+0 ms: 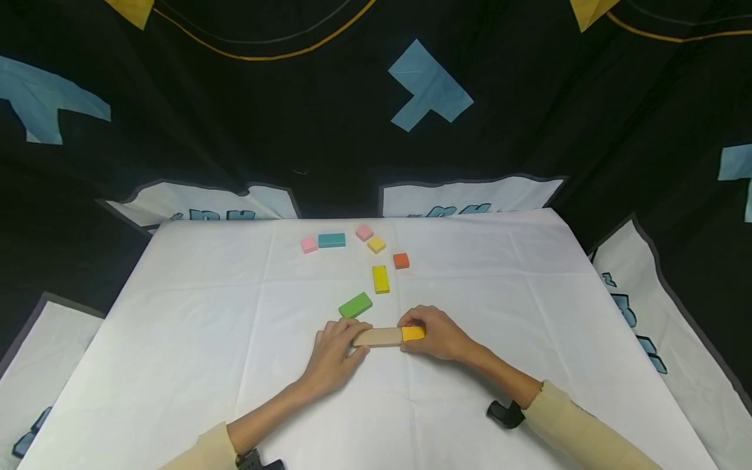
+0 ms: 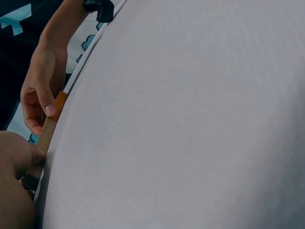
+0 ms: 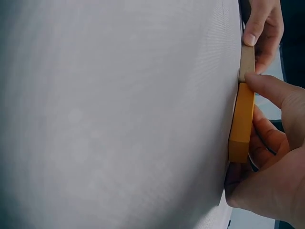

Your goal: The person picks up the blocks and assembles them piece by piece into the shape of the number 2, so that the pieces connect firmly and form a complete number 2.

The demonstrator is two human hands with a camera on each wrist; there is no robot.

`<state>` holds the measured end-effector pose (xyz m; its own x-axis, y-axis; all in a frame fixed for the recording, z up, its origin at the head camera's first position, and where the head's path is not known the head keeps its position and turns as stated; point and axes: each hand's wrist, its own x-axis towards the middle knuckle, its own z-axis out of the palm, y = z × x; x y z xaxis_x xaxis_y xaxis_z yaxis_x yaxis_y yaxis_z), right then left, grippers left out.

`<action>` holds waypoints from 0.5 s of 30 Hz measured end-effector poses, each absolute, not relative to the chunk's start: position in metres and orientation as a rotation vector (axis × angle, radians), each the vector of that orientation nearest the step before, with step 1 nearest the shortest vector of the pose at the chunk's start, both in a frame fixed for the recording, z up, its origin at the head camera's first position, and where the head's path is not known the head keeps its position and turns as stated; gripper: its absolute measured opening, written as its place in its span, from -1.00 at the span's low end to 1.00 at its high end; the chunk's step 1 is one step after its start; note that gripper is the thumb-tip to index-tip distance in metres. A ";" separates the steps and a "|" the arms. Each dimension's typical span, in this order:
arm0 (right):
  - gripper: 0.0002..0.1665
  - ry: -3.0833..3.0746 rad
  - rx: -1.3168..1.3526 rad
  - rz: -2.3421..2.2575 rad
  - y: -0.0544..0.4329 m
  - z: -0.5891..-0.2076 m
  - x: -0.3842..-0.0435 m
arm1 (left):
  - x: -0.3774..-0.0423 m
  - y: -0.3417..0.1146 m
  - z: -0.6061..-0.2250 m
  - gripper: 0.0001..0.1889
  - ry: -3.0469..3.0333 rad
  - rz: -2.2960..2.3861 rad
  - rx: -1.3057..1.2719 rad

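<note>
Near the middle of the table, a plain tan wooden block (image 1: 378,337) and an orange-yellow block (image 1: 413,333) lie end to end in one line. My left hand (image 1: 335,356) grips the tan block's left end, thumb on the near side and fingers on the far side. With thumb and fingers, my right hand (image 1: 439,334) holds the orange-yellow block, whose right end is hidden under the palm in the head view. The right wrist view shows that orange-yellow block (image 3: 242,119) meeting the tan one. A green block (image 1: 355,305) lies just beyond my left fingertips.
Farther back are a yellow block (image 1: 380,279), an orange-red block (image 1: 401,261), a small yellow block (image 1: 376,245), two pink blocks (image 1: 364,232) and a teal block (image 1: 331,240). White cloth (image 1: 176,339) covers the table. Dark patterned fabric (image 1: 329,130) hangs behind.
</note>
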<state>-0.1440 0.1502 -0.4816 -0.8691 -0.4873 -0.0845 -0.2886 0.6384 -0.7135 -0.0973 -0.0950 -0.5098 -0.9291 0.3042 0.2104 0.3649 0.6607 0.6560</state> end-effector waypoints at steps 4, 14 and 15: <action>-0.68 2.601 -0.629 -1.053 0.150 -0.482 -0.144 | -0.097 -0.095 -0.509 -0.62 -2.780 -1.129 -0.561; -0.68 2.598 -0.625 -1.058 0.150 -0.483 -0.144 | -0.097 -0.096 -0.504 -0.58 -2.803 -1.239 -0.510; -0.68 2.594 -0.627 -1.058 0.151 -0.483 -0.144 | -0.097 -0.097 -0.503 -0.57 -2.802 -1.293 -0.484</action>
<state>-0.1445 0.1505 -0.4832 -0.8697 -0.4864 -0.0838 -0.2890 0.6395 -0.7124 -0.0974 -0.0971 -0.5025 -0.9518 0.2703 0.1447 0.2855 0.6094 0.7396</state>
